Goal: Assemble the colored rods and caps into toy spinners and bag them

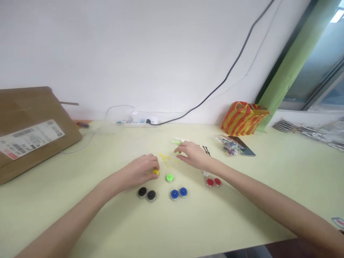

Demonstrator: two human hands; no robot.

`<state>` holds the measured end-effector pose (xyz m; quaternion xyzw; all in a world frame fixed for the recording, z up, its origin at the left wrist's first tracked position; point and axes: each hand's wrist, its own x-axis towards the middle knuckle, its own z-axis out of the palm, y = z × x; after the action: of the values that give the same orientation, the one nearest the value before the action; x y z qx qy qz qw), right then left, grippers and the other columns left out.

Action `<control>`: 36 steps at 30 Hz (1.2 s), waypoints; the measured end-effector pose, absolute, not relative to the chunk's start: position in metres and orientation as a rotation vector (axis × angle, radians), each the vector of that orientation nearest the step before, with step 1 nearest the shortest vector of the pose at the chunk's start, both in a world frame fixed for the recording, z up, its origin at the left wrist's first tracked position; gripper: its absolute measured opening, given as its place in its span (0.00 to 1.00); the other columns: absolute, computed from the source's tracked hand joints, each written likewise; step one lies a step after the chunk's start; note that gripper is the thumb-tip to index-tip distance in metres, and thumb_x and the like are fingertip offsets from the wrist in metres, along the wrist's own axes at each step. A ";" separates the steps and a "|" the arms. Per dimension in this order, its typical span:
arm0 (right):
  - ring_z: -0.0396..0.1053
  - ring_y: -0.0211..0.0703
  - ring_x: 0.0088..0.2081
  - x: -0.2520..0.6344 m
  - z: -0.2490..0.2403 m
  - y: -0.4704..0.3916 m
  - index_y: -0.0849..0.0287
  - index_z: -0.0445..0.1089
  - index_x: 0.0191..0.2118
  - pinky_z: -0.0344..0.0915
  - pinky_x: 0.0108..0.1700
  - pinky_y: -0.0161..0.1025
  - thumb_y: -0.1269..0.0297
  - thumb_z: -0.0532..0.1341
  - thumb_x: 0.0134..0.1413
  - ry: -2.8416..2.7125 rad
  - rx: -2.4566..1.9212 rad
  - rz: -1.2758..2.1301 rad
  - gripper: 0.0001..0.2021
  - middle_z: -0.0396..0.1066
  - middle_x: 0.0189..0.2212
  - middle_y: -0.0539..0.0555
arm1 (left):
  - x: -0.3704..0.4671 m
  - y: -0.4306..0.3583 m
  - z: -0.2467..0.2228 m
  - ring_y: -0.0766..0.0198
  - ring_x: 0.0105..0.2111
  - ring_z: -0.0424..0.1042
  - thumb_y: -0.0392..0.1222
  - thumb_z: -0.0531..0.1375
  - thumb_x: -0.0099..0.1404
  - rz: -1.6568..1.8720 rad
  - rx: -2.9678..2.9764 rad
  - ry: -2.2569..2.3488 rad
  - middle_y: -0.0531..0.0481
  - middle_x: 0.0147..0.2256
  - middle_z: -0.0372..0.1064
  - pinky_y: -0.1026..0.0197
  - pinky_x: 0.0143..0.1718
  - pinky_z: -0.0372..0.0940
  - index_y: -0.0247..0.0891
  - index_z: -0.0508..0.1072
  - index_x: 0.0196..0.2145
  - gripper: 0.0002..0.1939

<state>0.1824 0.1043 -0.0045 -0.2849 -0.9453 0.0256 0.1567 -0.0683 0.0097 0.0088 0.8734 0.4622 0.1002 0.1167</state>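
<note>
My left hand [143, 168] is closed on a small yellow round piece [156, 172], mostly hidden by the fingers, low over the table. My right hand [192, 154] hovers with thumb and fingers apart, its fingertips by some thin green pieces [176, 142]. Between the hands lie thin yellow sticks [165, 157]. A bright green round piece with a transparent base [170, 177] sits just in front of them. Nearer to me are two black round pieces [151, 195] and two blue ones [174, 194]. Two red ones [210, 182] lie beside my right forearm.
Dark thin pieces [206, 149] lie behind my right wrist. Farther right are a plastic bag of small parts [230, 146], a dark flat phone-like slab [248, 151] and a striped bag [239, 118]. A cardboard box [32, 107] stands left; a power strip [139, 121] lies along the wall.
</note>
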 end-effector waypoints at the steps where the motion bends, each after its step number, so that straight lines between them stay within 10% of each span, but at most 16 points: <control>1: 0.71 0.51 0.49 0.168 -0.002 0.109 0.60 0.74 0.50 0.63 0.49 0.44 0.63 0.58 0.68 -2.780 -0.821 0.060 0.11 0.75 0.45 0.61 | -0.067 0.009 0.009 0.56 0.40 0.70 0.42 0.57 0.68 0.301 2.566 1.354 0.48 0.36 0.71 0.57 0.41 0.64 0.41 0.72 0.34 0.06; 14: 0.72 0.46 0.41 0.123 -0.006 0.127 0.64 0.75 0.42 0.55 0.37 0.37 0.72 0.54 0.65 -2.939 -1.034 0.040 0.12 0.77 0.41 0.62 | -0.064 0.008 -0.004 0.60 0.33 0.69 0.36 0.52 0.72 0.364 2.835 1.477 0.50 0.38 0.69 0.58 0.34 0.60 0.41 0.65 0.36 0.05; 24: 0.74 0.44 0.37 0.132 0.004 0.131 0.64 0.78 0.40 0.58 0.33 0.35 0.77 0.60 0.54 -2.999 -0.996 0.178 0.11 0.79 0.39 0.60 | -0.064 0.014 -0.005 0.68 0.23 0.61 0.50 0.58 0.70 0.986 2.452 1.714 0.58 0.24 0.62 0.64 0.29 0.61 0.43 0.68 0.38 0.09; 36: 0.75 0.47 0.38 0.134 -0.001 0.143 0.64 0.78 0.39 0.58 0.34 0.36 0.77 0.64 0.51 -2.959 -0.938 0.154 0.09 0.79 0.37 0.62 | -0.047 0.019 -0.002 0.62 0.25 0.74 0.52 0.54 0.74 0.930 2.704 1.832 0.53 0.31 0.80 0.59 0.32 0.65 0.46 0.77 0.50 0.16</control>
<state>0.1343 0.1432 -0.0006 -0.3018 -0.9519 0.0495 0.0168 -0.0470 0.0189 -0.0017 0.7898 0.5351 0.2717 -0.1268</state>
